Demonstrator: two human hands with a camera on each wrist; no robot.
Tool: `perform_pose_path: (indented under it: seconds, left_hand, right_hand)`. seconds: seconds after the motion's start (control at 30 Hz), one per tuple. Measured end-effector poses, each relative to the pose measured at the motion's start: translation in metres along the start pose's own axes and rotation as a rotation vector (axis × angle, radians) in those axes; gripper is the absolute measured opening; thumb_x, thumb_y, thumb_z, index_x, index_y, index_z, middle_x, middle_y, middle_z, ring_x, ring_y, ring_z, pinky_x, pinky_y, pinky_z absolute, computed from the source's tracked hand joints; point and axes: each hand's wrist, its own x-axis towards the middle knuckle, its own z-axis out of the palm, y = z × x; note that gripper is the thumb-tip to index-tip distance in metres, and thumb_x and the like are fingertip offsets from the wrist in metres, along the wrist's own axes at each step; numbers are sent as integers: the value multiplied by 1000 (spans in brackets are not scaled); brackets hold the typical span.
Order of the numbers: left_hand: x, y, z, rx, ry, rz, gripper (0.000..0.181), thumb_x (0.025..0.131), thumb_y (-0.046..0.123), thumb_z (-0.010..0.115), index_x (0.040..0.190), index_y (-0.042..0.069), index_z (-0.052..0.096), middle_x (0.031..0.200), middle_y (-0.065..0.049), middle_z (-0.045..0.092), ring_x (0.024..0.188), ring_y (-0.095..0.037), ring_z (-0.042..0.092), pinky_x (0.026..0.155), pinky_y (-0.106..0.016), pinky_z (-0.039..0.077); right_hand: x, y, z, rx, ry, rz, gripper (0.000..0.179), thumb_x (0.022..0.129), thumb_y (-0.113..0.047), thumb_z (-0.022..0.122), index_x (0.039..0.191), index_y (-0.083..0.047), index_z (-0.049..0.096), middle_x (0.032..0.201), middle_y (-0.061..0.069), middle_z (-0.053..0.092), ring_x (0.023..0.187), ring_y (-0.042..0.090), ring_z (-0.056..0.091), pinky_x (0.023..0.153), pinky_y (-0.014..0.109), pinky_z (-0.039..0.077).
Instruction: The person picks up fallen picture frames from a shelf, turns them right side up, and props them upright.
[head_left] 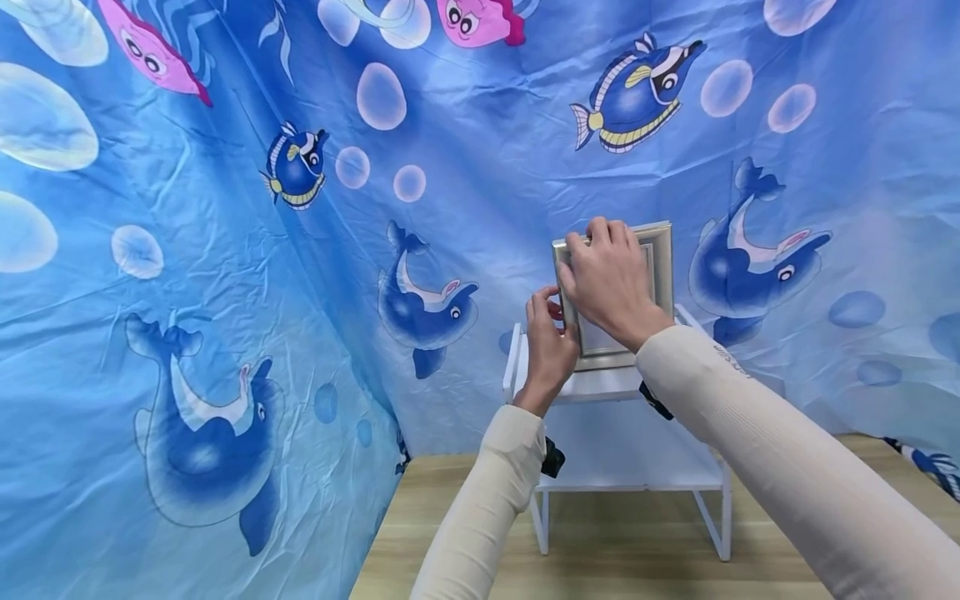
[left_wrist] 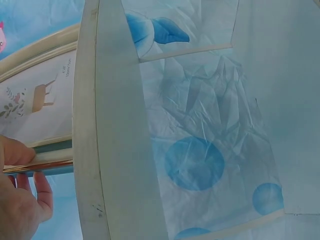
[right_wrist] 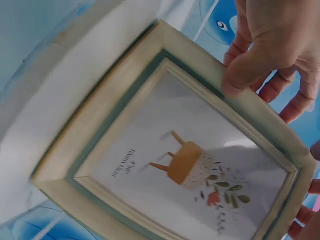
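A picture frame (head_left: 663, 267) with a pale gold border stands upright on the top of a small white shelf stand (head_left: 611, 385). Thumb in front and fingers behind, my left hand (head_left: 550, 346) grips its left side. From above, my right hand (head_left: 615, 279) holds the frame's top edge, its back covering part of the picture. In the right wrist view, the print (right_wrist: 185, 162) inside shows an orange chair-like shape with leaves and a red flower. Only a few right-hand fingers (right_wrist: 315, 187) show there, at the frame's top edge.
A lower shelf (head_left: 630, 479) sits under the top on white legs, over a wood-look floor (head_left: 442, 517). Close behind and to the left hangs a blue sea-print curtain (head_left: 480, 167) with dolphins, fish and bubbles.
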Motion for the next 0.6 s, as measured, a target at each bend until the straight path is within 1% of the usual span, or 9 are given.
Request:
perform_pose_path:
  seconds: [0.1, 0.17, 0.23, 0.3, 0.37, 0.47, 0.53, 0.6]
  left_hand:
    - [1, 0, -1, 9, -13, -9, 52, 91, -6, 60, 137, 9, 41, 113, -12, 47, 92, -16, 52, 73, -19, 52]
    - [3, 0, -2, 11, -11, -8, 53, 92, -5, 60, 138, 8, 40, 113, -12, 47, 93, -19, 53, 73, -19, 52]
    - [4, 0, -3, 15, -8, -8, 53, 92, -4, 61, 138, 8, 40, 112, -11, 46, 93, -21, 54, 73, -19, 51]
    - [5, -1, -4, 16, -1, 6, 52, 90, -7, 61, 137, 7, 41, 110, -12, 46, 93, -24, 54, 72, -19, 51]
    - [6, -3, -4, 18, 0, 16, 50, 90, -7, 62, 134, 7, 43, 109, -12, 47, 93, -24, 55, 72, -19, 52]
    - [6, -8, -5, 10, -1, 32, 41, 93, -4, 59, 131, 6, 47, 109, -13, 50, 96, -22, 57, 72, -22, 53]
    - [6, -11, -7, 14, -10, 20, 34, 98, 0, 54, 130, 6, 49, 111, -13, 52, 100, -21, 58, 77, -26, 52]
    - [5, -13, -9, 28, -32, -13, 30, 102, 4, 49, 131, 7, 52, 115, -12, 53, 104, -21, 57, 82, -29, 51]
  right_hand:
    - [5, -4, -1, -66, -54, 2, 53, 93, -43, 64, 124, 0, 60, 120, 28, 54, 114, 45, 49, 105, 59, 39]
    - [10, -7, -2, -111, -82, 1, 62, 91, -50, 65, 127, 0, 57, 124, 29, 53, 117, 48, 48, 106, 64, 37]
    - [14, -9, -1, -135, -96, 0, 66, 89, -54, 65, 128, -1, 56, 126, 29, 52, 118, 49, 47, 105, 67, 35]
    - [15, -10, 0, -156, -105, -3, 68, 89, -55, 65, 129, -2, 54, 127, 28, 51, 119, 49, 46, 104, 67, 36]
    - [14, -10, 3, -175, -105, -10, 66, 89, -54, 65, 129, -2, 53, 126, 28, 50, 119, 48, 46, 104, 66, 36]
    - [10, -7, 8, -205, -85, -22, 64, 88, -51, 68, 127, -2, 53, 124, 27, 50, 117, 46, 46, 104, 64, 38]
    - [8, -5, 11, -211, -62, -26, 61, 88, -49, 69, 125, -3, 53, 123, 27, 50, 115, 45, 47, 104, 63, 38]
    - [7, -3, 14, -212, -34, -28, 59, 87, -47, 70, 122, -2, 53, 122, 27, 50, 113, 45, 47, 103, 62, 38]
